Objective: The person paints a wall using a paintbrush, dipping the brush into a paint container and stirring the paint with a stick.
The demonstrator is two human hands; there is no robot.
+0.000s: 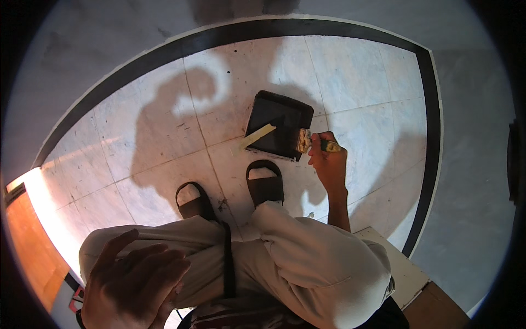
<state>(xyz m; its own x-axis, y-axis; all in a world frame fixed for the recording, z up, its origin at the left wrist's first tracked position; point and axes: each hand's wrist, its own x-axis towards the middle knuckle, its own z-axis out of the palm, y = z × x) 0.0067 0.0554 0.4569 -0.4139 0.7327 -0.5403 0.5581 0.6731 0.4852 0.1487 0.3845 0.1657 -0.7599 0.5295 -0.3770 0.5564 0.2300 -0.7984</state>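
Observation:
My right hand grips the handle of a paintbrush, whose bristles lie at the right edge of a black tray on the tiled floor. A flat pale yellow strip rests across the tray's left edge, one end over the tray and the other past its rim. Above my left knee is my left hand, its back towards the camera, fingers slightly bent and apart, with no object visible in it; its palm is hidden.
My sandalled feet stand just below the tray. A dark baseboard runs along the grey walls. A pale board or box is at lower right, an orange-brown panel at far left. Shadows fall over the floor tiles.

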